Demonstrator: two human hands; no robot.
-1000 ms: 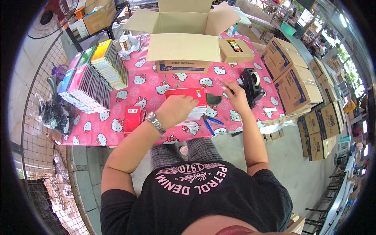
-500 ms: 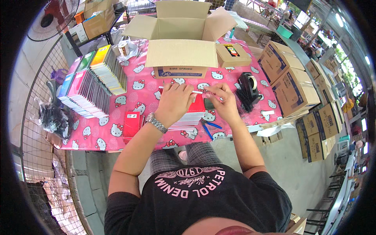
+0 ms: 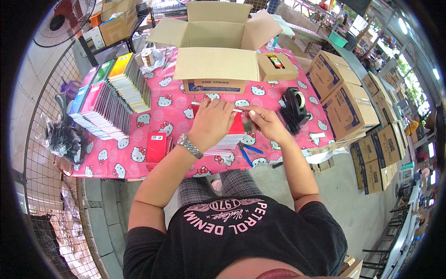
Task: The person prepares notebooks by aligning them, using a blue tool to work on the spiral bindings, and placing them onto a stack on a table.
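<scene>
From my seat I see the counter (image 3: 139, 160), draped in a pink cartoon-cat cloth, carrying everything. The open cardboard box (image 3: 218, 49) stands at its far edge, and I place the rest against that box. Left of it lie fanned rows of spiral notebooks (image 3: 109, 100) in many colours. Straight in front of the box, toward me, sits the stack of red-covered notebooks (image 3: 227, 139), flat on the cloth. My left hand (image 3: 211, 123) lies palm-down on top of that stack, fingers held together and pressing the cover. My right hand (image 3: 262, 123) meets it at the stack's right edge, fingers pinched on a thin strip of tape (image 3: 238, 110) running along the top; how tightly, I cannot tell. Right of the box a black tape dispenser (image 3: 295, 104) stands beside my right hand. A single red notebook (image 3: 156, 148) lies nearer me on the left, and blue scissors (image 3: 246, 151) rest just beside the stack.
</scene>
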